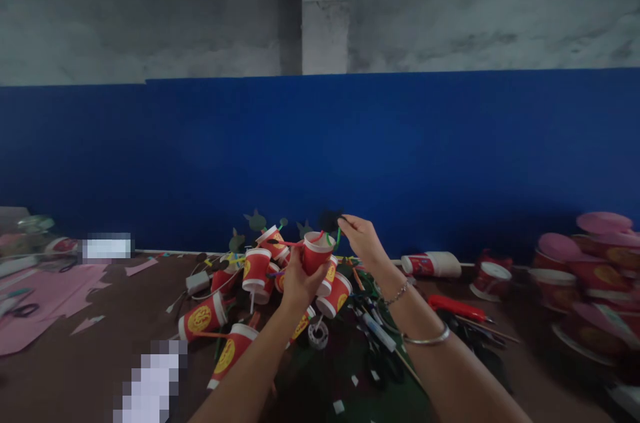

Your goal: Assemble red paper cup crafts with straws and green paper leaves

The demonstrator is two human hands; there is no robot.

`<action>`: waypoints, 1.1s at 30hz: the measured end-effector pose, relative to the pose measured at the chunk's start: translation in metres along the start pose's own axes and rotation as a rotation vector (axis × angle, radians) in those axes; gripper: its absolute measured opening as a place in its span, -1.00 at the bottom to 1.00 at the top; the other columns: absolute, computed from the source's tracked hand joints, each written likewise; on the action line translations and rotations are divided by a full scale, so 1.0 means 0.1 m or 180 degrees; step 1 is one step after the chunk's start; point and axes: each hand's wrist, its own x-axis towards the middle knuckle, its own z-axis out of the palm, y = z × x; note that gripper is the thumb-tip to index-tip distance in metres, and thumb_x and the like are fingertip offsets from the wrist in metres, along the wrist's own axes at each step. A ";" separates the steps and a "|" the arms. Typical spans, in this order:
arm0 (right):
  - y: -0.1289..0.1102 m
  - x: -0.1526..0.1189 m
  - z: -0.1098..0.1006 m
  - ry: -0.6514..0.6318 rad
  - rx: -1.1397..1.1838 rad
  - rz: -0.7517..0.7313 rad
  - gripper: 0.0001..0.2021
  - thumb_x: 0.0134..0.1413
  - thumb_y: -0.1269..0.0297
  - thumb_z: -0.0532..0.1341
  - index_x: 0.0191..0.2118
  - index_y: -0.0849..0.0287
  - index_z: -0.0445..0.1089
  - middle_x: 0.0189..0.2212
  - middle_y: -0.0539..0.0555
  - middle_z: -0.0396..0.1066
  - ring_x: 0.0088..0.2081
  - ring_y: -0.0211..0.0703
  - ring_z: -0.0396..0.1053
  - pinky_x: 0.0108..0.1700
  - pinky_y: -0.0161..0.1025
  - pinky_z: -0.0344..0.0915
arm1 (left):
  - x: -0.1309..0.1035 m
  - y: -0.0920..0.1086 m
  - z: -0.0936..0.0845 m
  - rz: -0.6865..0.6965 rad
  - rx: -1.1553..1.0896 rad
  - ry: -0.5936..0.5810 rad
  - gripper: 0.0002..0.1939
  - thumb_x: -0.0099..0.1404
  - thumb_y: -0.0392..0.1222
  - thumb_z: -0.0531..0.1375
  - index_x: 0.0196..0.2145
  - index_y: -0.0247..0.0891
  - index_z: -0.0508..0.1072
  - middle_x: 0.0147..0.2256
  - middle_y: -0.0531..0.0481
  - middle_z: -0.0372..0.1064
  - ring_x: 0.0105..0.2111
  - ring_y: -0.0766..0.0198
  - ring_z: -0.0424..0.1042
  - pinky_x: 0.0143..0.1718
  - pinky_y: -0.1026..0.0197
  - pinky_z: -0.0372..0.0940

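Note:
My left hand (300, 283) is wrapped round a red paper cup (318, 251) with a white rim, held upright above a heap of similar cups. Red and green stems stick out of its mouth. Fingers pinched together, my right hand (361, 236) is just right of the rim. It grips a dark cutout (331, 219), whose shape is hard to make out against the blue wall; a green stem (339, 236) hangs by it. Red cups with yellow prints, such as the upright cup (257, 269) and the tipped cup (203, 317), lie round my left hand.
Pink paper (60, 303) and scraps cover the left side. A tape roll (318, 335), black-handled scissors (383, 359) and a red utility knife (460, 307) lie nearer me. Stacked cups with pink discs (603, 263) stand at right. The blue wall (320, 143) rises behind the table.

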 end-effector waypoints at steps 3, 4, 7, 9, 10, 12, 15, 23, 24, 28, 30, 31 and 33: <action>0.03 0.03 0.00 0.0063 -0.0008 0.0013 -0.68 -0.02 0.07 0.13 -0.62 0.18 0.27 -0.73 -0.12 0.03 -0.63 -0.34 -0.05 -0.59 -0.33 -0.12 | -0.03 0.01 0.00 0.0044 -0.0153 -0.0094 -0.55 0.07 -0.04 0.29 -0.13 -0.24 0.30 -0.23 -0.09 0.42 -0.20 0.09 0.43 -0.12 0.05 0.28; 0.04 0.04 -0.01 0.0084 -0.0013 0.0010 -0.68 -0.03 0.06 0.12 -0.62 0.18 0.28 -0.72 -0.11 0.04 -0.62 -0.34 -0.04 -0.59 -0.34 -0.12 | -0.03 0.02 -0.01 0.0103 -0.0269 -0.0101 -0.54 0.08 -0.03 0.28 -0.10 -0.24 0.30 -0.21 -0.11 0.42 -0.15 0.08 0.41 -0.08 0.05 0.27; 0.07 0.04 -0.01 0.0137 -0.0038 -0.0002 -0.67 -0.04 0.04 0.11 -0.59 0.19 0.32 -0.71 -0.09 0.08 -0.60 -0.32 -0.01 -0.58 -0.34 -0.08 | -0.03 0.10 -0.08 0.0297 -0.0647 0.0082 -0.59 0.25 0.02 0.13 -0.01 -0.23 0.30 -0.14 -0.15 0.38 -0.02 0.10 0.34 0.03 0.07 0.20; 0.08 0.03 -0.02 0.0157 -0.0067 -0.0003 -0.68 -0.04 0.04 0.11 -0.58 0.19 0.34 -0.71 -0.09 0.08 -0.62 -0.32 -0.02 -0.58 -0.34 -0.09 | 0.01 0.17 -0.14 0.0396 -0.0701 0.0402 -0.62 0.35 0.03 -0.03 -0.01 -0.23 0.32 -0.15 -0.15 0.38 -0.05 0.13 0.34 0.01 0.09 0.21; 0.08 0.03 -0.02 0.0164 -0.0083 -0.0004 -0.68 -0.04 0.05 0.11 -0.58 0.19 0.34 -0.72 -0.09 0.09 -0.63 -0.32 -0.02 -0.59 -0.33 -0.09 | 0.03 0.20 -0.17 0.0451 -0.0630 0.0575 -0.62 0.37 0.02 -0.05 -0.03 -0.23 0.33 -0.17 -0.15 0.37 -0.09 0.14 0.36 -0.02 0.10 0.24; 0.09 0.02 -0.01 0.0177 -0.0107 -0.0025 -0.71 -0.05 0.07 0.12 -0.55 0.19 0.37 -0.71 -0.08 0.13 -0.63 -0.31 0.01 -0.59 -0.33 -0.07 | 0.08 0.27 -0.21 0.0479 -0.0489 0.0687 -0.65 0.36 0.01 -0.04 -0.06 -0.23 0.34 -0.23 -0.12 0.37 -0.20 0.17 0.39 -0.12 0.13 0.28; 0.08 0.02 0.02 0.0190 -0.0118 -0.0115 -0.75 -0.09 0.11 0.14 -0.48 0.20 0.43 -0.61 -0.01 0.30 -0.55 -0.23 0.17 -0.51 -0.30 0.09 | 0.19 0.33 -0.22 0.0282 -0.0490 0.0309 -0.68 0.34 0.00 0.00 -0.09 -0.26 0.31 -0.37 -0.04 0.36 -0.36 0.23 0.40 -0.28 0.19 0.31; -0.03 0.01 0.02 0.0076 -0.0041 -0.0296 -0.74 -0.08 0.16 0.14 -0.38 0.21 0.48 -0.40 0.11 0.48 -0.35 -0.10 0.38 -0.28 -0.21 0.28 | 0.42 0.45 -0.26 0.0776 0.0092 -0.0303 -0.63 0.39 -0.06 -0.10 -0.04 -0.18 0.40 -0.28 -0.05 0.44 -0.23 0.16 0.42 -0.14 0.15 0.26; -0.04 0.01 0.02 0.0055 -0.0032 -0.0310 -0.74 -0.09 0.15 0.15 -0.38 0.21 0.48 -0.40 0.10 0.49 -0.34 -0.10 0.38 -0.27 -0.21 0.28 | 0.44 0.47 -0.26 0.0923 0.0211 -0.0308 -0.64 0.39 -0.08 -0.09 -0.10 -0.19 0.45 -0.25 -0.07 0.44 -0.18 0.14 0.41 -0.10 0.14 0.25; -0.06 0.00 0.00 -0.0002 -0.0024 -0.0316 -0.74 -0.09 0.13 0.16 -0.38 0.21 0.47 -0.43 0.09 0.48 -0.37 -0.12 0.36 -0.30 -0.23 0.28 | 0.53 0.51 -0.26 0.1035 0.0309 -0.0331 -0.71 0.32 -0.10 0.04 -0.23 -0.22 0.52 -0.36 -0.06 0.44 -0.29 0.16 0.41 -0.22 0.19 0.27; -0.06 0.00 -0.01 -0.0055 -0.0027 -0.0298 -0.74 -0.09 0.13 0.17 -0.40 0.22 0.46 -0.46 0.07 0.46 -0.41 -0.15 0.35 -0.34 -0.24 0.27 | 0.56 0.50 -0.26 0.0986 0.0312 -0.0360 -0.74 0.29 -0.10 0.08 -0.29 -0.23 0.54 -0.44 -0.02 0.44 -0.39 0.20 0.40 -0.34 0.24 0.26; -0.06 -0.01 -0.01 -0.0086 -0.0032 -0.0286 -0.75 -0.10 0.13 0.17 -0.40 0.22 0.46 -0.48 0.06 0.45 -0.43 -0.17 0.34 -0.36 -0.25 0.26 | 0.57 0.49 -0.27 0.0957 0.0315 -0.0374 -0.75 0.27 -0.10 0.09 -0.32 -0.24 0.53 -0.46 0.00 0.44 -0.43 0.23 0.39 -0.39 0.26 0.25; -0.06 -0.01 -0.01 -0.0141 -0.0057 -0.0268 -0.76 -0.10 0.14 0.17 -0.42 0.23 0.45 -0.53 0.03 0.43 -0.48 -0.19 0.31 -0.41 -0.27 0.24 | 0.58 0.48 -0.27 0.0921 0.0340 -0.0390 -0.76 0.26 -0.09 0.11 -0.37 -0.25 0.51 -0.50 0.04 0.42 -0.49 0.27 0.37 -0.46 0.29 0.22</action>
